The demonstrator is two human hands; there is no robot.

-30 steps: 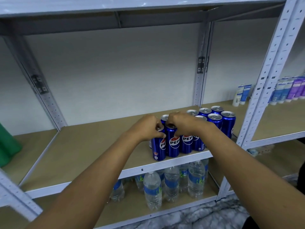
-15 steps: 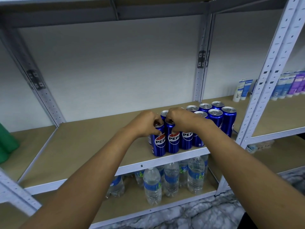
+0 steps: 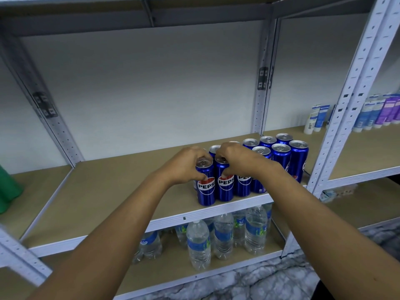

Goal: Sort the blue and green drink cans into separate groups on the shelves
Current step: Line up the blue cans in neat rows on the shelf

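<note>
Several blue Pepsi cans (image 3: 281, 159) stand packed together at the right end of the brown middle shelf (image 3: 119, 191). My left hand (image 3: 186, 165) grips the top of the front-left blue can (image 3: 205, 187), which stands on the shelf. My right hand (image 3: 233, 156) grips the top of the blue can beside it (image 3: 225, 187), also standing on the shelf. Green cans (image 3: 8, 191) show at the far left edge, on the neighbouring shelf section, only partly in view.
White metal uprights (image 3: 350, 98) frame the shelf bay. Water bottles (image 3: 199, 241) stand on the lower shelf. Tubes and bottles (image 3: 372, 113) line the shelf bay to the right. The left half of the middle shelf is bare board. Marbled floor lies below.
Both hands stay on the tops of the two front cans. The two cans have turned slightly so their labels face me more. The view has shifted a little upward.
</note>
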